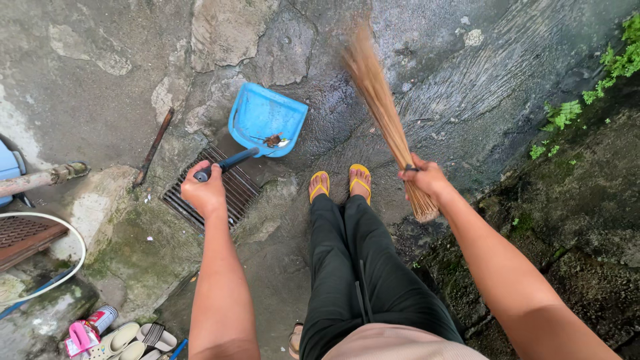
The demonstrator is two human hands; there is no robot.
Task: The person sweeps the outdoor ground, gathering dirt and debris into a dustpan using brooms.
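L hand: your left hand (pixel 203 191) is closed w/ fingers wrapped round the dark end of the handle of the blue plastic dustpan (pixel 268 119); grip full, no gap seen.
R hand: your right hand (pixel 425 177) is closed, fingers clamped on the bundle of thin tan broom sticks (pixel 387 117) near its bound lower end.
Dustpan: lies flat on the wet cracked concrete ground (pixel 433 87), ahead of your feet, mouth facing away from you; handle runs back over the metal drain grate (pixel 233 193).
In pan: small brown clump of debris (pixel 273 141) near pan's rear edge, by the handle joint.
Broom: tilted, tips up and to the left, blurred; bristle tips just right of the dustpan, can't tell if touching the ground.
Feet: yellow flip-flops (pixel 340 181) side by side, between dustpan and broom hand; dark trousers above.
Left edge: rusty metal rod (pixel 153 148) lying beside the grate; old pipe (pixel 40 179) and white hose (pixel 70 233) further left.
Bottom left: pale sandals (pixel 130 339) and pink packet (pixel 81 337).
Right: mossy stone w/ small green plants (pixel 567 113).
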